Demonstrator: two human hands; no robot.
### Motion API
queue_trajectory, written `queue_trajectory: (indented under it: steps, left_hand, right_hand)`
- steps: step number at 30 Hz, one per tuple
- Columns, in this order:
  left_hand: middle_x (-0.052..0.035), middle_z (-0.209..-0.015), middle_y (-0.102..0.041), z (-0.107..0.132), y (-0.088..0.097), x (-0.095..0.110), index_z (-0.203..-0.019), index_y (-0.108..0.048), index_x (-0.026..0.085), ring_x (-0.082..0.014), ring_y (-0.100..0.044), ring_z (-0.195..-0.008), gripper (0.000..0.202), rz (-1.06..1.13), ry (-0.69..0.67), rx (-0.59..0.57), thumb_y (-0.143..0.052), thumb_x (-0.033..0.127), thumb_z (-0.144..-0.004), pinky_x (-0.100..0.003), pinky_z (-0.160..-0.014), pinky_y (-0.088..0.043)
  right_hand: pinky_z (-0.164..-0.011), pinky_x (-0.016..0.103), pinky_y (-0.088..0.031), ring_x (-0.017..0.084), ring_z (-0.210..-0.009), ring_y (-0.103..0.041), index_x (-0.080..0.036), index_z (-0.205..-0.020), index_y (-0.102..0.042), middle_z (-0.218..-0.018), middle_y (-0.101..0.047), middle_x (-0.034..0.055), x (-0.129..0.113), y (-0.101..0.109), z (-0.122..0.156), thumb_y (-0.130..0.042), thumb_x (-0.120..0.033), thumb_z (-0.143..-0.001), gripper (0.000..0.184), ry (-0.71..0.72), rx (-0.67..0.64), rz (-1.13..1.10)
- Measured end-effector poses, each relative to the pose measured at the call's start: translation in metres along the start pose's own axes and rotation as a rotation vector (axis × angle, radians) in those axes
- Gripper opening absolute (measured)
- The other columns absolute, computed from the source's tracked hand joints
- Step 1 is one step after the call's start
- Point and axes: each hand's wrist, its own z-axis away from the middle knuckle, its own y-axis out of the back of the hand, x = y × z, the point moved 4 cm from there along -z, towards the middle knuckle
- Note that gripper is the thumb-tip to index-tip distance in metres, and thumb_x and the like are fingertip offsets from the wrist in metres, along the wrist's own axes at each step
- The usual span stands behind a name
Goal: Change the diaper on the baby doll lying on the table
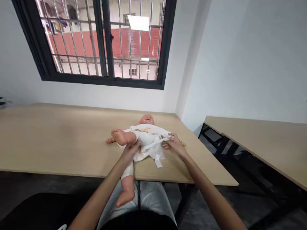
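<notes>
A baby doll (146, 120) lies on its back on the table, its head toward the window. It wears white clothing (155, 129). One of its legs (122, 137) is raised and bent to the left; the other leg (127, 188) hangs over the table's front edge. A white diaper (150, 151) lies loosely at the doll's hips, a tab sticking out toward me. My left hand (131, 149) is closed around the raised leg from below, its fingertips partly hidden. My right hand (173, 143) pinches a stretched edge of the white diaper on the doll's right side in view.
The light wooden table (59, 137) ends close to my lap. Beyond it is a wall with a barred window (105, 41). A second table (263, 134) stands to the right across a gap. A dark object (3, 103) sits at the far left edge.
</notes>
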Motion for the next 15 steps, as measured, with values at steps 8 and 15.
queue_trajectory:
  steps: [8,15]
  left_hand:
    - [-0.0102,-0.123,-0.064,0.002,-0.004,-0.004,-0.113,-0.065,0.017,-0.0329,-0.049,-0.125,0.068,-0.075,-0.002,-0.036,-0.081,0.053,-0.057,-0.046,-0.110,-0.033]
    - [-0.0117,-0.123,-0.064,0.002,-0.009,-0.002,-0.122,-0.061,0.017,-0.0327,-0.046,-0.128,0.076,-0.119,-0.030,-0.088,-0.078,0.057,-0.059,-0.047,-0.112,-0.032]
  right_hand:
    - [-0.077,0.035,-0.050,0.020,-0.084,-0.061,-0.022,-0.090,-0.054,-0.090,-0.063,0.0044,-0.014,0.003,0.067,-0.065,-0.043,-0.078,0.027,0.364,-0.268,0.397]
    - [-0.094,0.040,-0.043,0.025,-0.104,-0.059,-0.022,-0.107,-0.065,-0.111,-0.066,0.0078,-0.007,-0.025,0.089,-0.062,-0.037,-0.083,0.029,0.503,-0.401,0.728]
